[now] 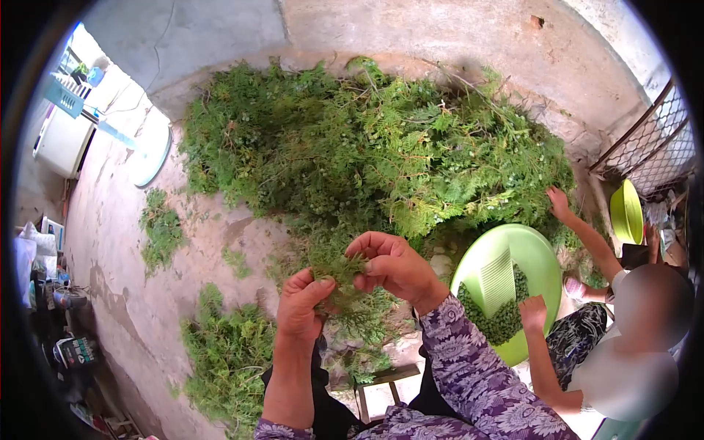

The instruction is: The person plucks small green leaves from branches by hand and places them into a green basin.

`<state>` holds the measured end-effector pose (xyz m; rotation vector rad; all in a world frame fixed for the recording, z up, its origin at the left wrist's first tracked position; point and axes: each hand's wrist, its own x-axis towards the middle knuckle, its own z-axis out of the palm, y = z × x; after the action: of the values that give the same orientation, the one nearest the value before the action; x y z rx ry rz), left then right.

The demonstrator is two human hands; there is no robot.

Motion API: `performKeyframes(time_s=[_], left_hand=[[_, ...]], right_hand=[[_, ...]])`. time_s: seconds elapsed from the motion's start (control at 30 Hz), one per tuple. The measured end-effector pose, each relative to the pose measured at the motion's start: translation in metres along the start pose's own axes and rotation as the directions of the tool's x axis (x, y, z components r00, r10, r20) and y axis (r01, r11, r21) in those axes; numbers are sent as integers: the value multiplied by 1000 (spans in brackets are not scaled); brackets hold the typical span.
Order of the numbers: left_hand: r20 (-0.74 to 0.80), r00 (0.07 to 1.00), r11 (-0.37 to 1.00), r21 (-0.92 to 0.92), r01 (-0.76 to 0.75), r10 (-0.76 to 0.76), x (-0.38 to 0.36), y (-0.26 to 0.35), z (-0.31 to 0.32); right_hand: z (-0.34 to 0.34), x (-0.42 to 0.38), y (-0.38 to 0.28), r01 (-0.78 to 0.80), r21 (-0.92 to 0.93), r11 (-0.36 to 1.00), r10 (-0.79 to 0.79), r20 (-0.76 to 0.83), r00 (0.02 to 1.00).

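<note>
My left hand point(301, 306) is closed, thumb against fingers, on a feathery green conifer sprig point(343, 282). On the sprig's other side, my right hand point(394, 268) is bent in a pinch at its stems; whatever small part lies between the fingertips is hidden. To the right stands a light green basin point(544, 268) with a ribbed washboard slope point(499, 284). Small round green cones point(506, 320) lie heaped in it. Beyond my hands spreads a large pile of cut conifer branches point(315, 147).
Another person point(623, 374) sits at the right, one hand point(559, 202) at the pile and the other point(533, 314) over the basin. A smaller heap of branches point(227, 352) lies at lower left. A fan point(150, 158) stands at upper left, a yellow-green tub point(625, 213) at right.
</note>
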<state>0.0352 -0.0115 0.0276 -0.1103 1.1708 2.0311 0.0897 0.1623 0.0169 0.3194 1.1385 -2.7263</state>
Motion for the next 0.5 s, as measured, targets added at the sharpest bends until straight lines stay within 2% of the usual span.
performKeyframes(time_s=[0.07, 0.13, 0.27, 0.33, 0.37, 0.43, 0.5], left_hand=[[-28, 1000, 999, 33, -9, 10, -2, 1, -3], [17, 1000, 997, 72, 5, -6, -1, 0, -13], [63, 998, 994, 108, -11, 4, -2, 2, -15], [94, 995, 994, 108, 11, -21, -1, 1, -18], [93, 995, 994, 109, 13, -23, -1, 1, -16], [78, 996, 995, 100, 29, -37, -2, 4, -11], [74, 997, 993, 113, 23, -32, 1, 1, -16]], right_hand=[[-6, 1, -1, -18, 25, 1000, 17, 40, 999], [-13, 4, -1, 32, 188, 982, -23, -48, 999], [-13, 5, -2, 53, 206, 977, -39, -74, 996], [-2, 5, 1, -17, -241, 970, -16, -132, 991], [-2, 5, 2, -18, -239, 971, -15, -133, 991], [-1, 4, 2, -64, -231, 971, 75, 40, 996], [0, 4, 3, -58, -263, 963, 78, 65, 995]])
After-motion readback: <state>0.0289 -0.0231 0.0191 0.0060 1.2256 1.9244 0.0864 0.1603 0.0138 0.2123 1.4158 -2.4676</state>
